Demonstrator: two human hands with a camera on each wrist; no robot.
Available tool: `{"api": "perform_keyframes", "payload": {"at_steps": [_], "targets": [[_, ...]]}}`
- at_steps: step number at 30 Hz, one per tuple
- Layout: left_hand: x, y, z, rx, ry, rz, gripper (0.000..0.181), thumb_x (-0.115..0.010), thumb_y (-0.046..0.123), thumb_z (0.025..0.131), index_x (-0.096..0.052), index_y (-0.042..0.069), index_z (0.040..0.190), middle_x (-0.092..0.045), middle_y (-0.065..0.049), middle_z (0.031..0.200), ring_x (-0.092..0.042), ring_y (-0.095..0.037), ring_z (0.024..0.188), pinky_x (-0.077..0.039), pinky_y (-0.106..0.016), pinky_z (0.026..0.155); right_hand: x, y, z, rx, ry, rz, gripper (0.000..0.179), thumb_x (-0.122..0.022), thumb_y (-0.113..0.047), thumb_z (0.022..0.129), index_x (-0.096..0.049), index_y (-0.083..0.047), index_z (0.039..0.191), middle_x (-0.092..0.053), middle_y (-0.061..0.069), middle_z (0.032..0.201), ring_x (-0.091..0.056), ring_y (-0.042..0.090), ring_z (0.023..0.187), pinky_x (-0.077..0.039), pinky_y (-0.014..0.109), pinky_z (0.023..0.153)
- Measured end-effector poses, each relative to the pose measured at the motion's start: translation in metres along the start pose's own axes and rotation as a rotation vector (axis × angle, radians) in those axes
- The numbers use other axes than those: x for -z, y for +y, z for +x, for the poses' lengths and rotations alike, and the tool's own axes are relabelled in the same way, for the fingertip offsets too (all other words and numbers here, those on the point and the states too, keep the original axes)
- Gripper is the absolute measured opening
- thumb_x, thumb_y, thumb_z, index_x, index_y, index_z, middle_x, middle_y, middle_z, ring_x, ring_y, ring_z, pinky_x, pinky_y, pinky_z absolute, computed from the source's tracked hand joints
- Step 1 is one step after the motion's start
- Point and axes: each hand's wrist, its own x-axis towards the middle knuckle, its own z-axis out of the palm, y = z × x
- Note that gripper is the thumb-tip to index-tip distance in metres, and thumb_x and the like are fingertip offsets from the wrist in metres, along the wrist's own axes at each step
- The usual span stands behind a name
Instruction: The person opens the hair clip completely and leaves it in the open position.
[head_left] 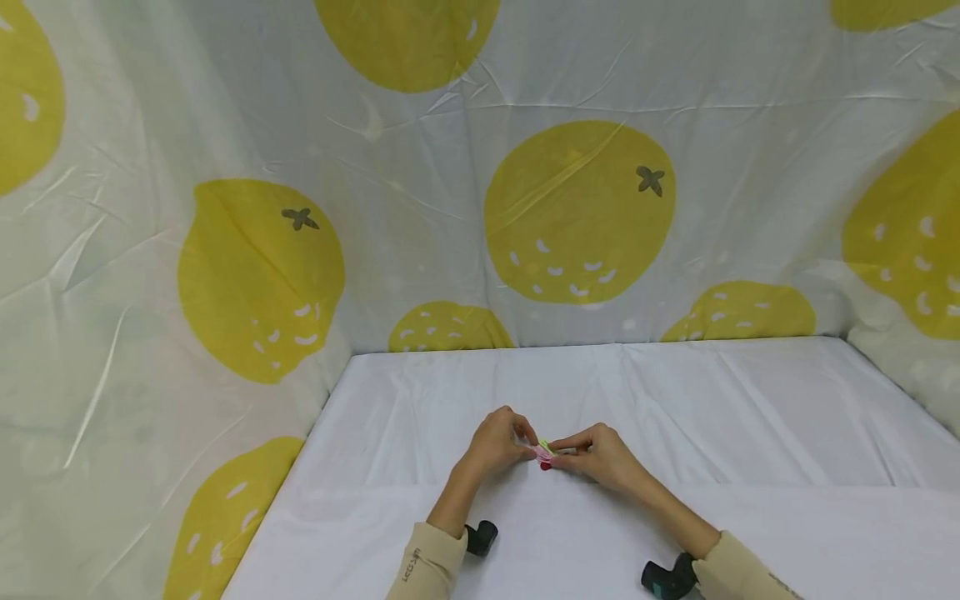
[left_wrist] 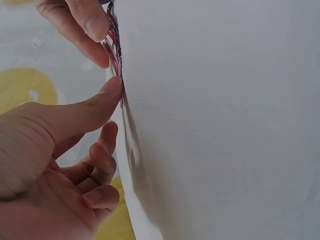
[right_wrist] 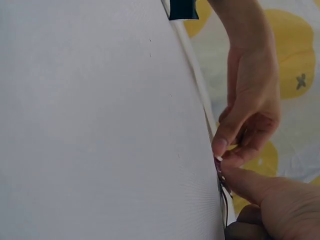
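Between my two hands, low on the white-covered table, is a small bundle of thin coloured strands [head_left: 544,454], with pink, yellow-green and red parts. My left hand [head_left: 501,440] pinches its left side between thumb and fingertips. On the opposite side, the thumb and fingers of my right hand [head_left: 607,458] grip it. The left wrist view shows the strands [left_wrist: 116,55] edge-on, with red, pink, green and dark threads running between both hands. Fingertips cover much of the bundle in the right wrist view, so its exact kind cannot be told.
A white cloth [head_left: 750,417] with creases covers the table. Behind and to the left hangs a pale curtain [head_left: 420,200] printed with yellow lemons. Black devices sit at the left wrist [head_left: 482,538] and the right wrist [head_left: 670,577], close above the cloth.
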Motion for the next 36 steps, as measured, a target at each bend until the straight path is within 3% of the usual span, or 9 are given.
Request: {"api": "perform_keyframes", "payload": {"at_steps": [3, 7, 10, 13, 19, 26, 30, 33, 36], "targets": [[-0.001, 0.001, -0.001, -0.003, -0.005, 0.002, 0.010, -0.089, 0.006, 0.078, -0.079, 0.007, 0.082, -0.064, -0.009, 0.088, -0.052, -0.013, 0.078, -0.042, -0.027, 0.072, -0.003, 0.000, 0.000, -0.017, 0.029, -0.006, 0.025, -0.085, -0.025, 0.086, -0.083, -0.010, 0.106, -0.063, -0.003, 0.057, -0.035, -0.002, 0.051, -0.026, 0.016, 0.049], [-0.001, 0.002, -0.002, 0.002, -0.013, -0.003, 0.010, -0.089, 0.007, 0.079, -0.079, 0.007, 0.079, -0.063, -0.007, 0.087, -0.050, -0.011, 0.076, -0.041, -0.027, 0.070, -0.004, 0.000, 0.000, 0.008, 0.050, -0.016, 0.022, -0.084, -0.024, 0.087, -0.084, -0.010, 0.104, -0.079, 0.004, 0.078, -0.045, -0.003, 0.057, -0.032, 0.016, 0.051], [-0.002, 0.003, -0.003, 0.006, -0.017, -0.003, 0.011, -0.089, 0.008, 0.080, -0.078, 0.008, 0.078, -0.062, -0.006, 0.086, -0.049, -0.010, 0.076, -0.041, -0.027, 0.070, -0.004, 0.000, -0.001, 0.043, 0.063, -0.029, 0.019, -0.082, -0.022, 0.089, -0.084, -0.009, 0.103, -0.081, 0.007, 0.093, -0.055, -0.003, 0.067, -0.040, 0.016, 0.057], [-0.003, 0.003, -0.004, 0.006, -0.024, -0.003, 0.012, -0.088, 0.008, 0.080, -0.077, 0.008, 0.077, -0.062, -0.005, 0.085, -0.049, -0.010, 0.076, -0.042, -0.027, 0.070, -0.004, 0.001, -0.002, 0.068, 0.069, -0.044, 0.018, -0.081, -0.021, 0.090, -0.084, -0.008, 0.102, -0.081, 0.008, 0.097, -0.058, -0.003, 0.073, -0.043, 0.016, 0.062], [-0.002, 0.005, -0.006, 0.010, -0.040, -0.035, 0.012, -0.088, 0.007, 0.081, -0.077, 0.006, 0.077, -0.065, -0.006, 0.083, -0.049, -0.009, 0.074, -0.042, -0.026, 0.069, -0.005, 0.001, -0.004, 0.069, 0.072, -0.054, 0.018, -0.083, -0.020, 0.087, -0.084, -0.008, 0.102, -0.081, 0.006, 0.092, -0.043, -0.004, 0.057, -0.033, 0.016, 0.052], [-0.001, 0.004, -0.009, 0.020, -0.042, -0.046, 0.012, -0.088, 0.009, 0.081, -0.076, 0.008, 0.078, -0.065, -0.005, 0.084, -0.050, -0.008, 0.074, -0.042, -0.024, 0.069, -0.007, 0.000, -0.004, 0.085, 0.081, -0.043, 0.013, -0.083, -0.017, 0.087, -0.084, -0.008, 0.097, -0.081, 0.006, 0.089, -0.052, -0.004, 0.064, -0.040, 0.016, 0.058], [0.000, 0.003, -0.011, 0.029, -0.042, -0.058, 0.012, -0.088, 0.009, 0.082, -0.076, 0.007, 0.080, -0.066, -0.005, 0.083, -0.050, -0.008, 0.072, -0.041, -0.023, 0.066, -0.007, -0.001, -0.005, 0.086, 0.074, -0.026, 0.009, -0.083, -0.016, 0.087, -0.083, -0.009, 0.094, -0.080, 0.004, 0.085, -0.041, -0.003, 0.057, -0.034, 0.016, 0.054], [0.001, 0.001, -0.011, 0.029, -0.043, -0.064, 0.012, -0.087, 0.008, 0.082, -0.076, 0.006, 0.079, -0.066, -0.003, 0.079, -0.050, -0.008, 0.069, -0.041, -0.022, 0.063, -0.007, -0.001, -0.006, 0.087, 0.077, -0.020, 0.009, -0.083, -0.016, 0.087, -0.083, -0.010, 0.093, -0.074, -0.001, 0.073, -0.034, -0.004, 0.054, -0.030, 0.016, 0.053], [0.000, 0.000, -0.011, 0.027, -0.045, -0.070, 0.012, -0.087, 0.008, 0.082, -0.076, 0.007, 0.078, -0.066, 0.000, 0.074, -0.050, -0.007, 0.065, -0.040, -0.021, 0.061, -0.008, -0.001, -0.006, 0.086, 0.078, -0.014, 0.008, -0.083, -0.017, 0.087, -0.083, -0.011, 0.093, -0.057, -0.007, 0.059, -0.030, -0.004, 0.053, -0.029, 0.016, 0.053]]}}
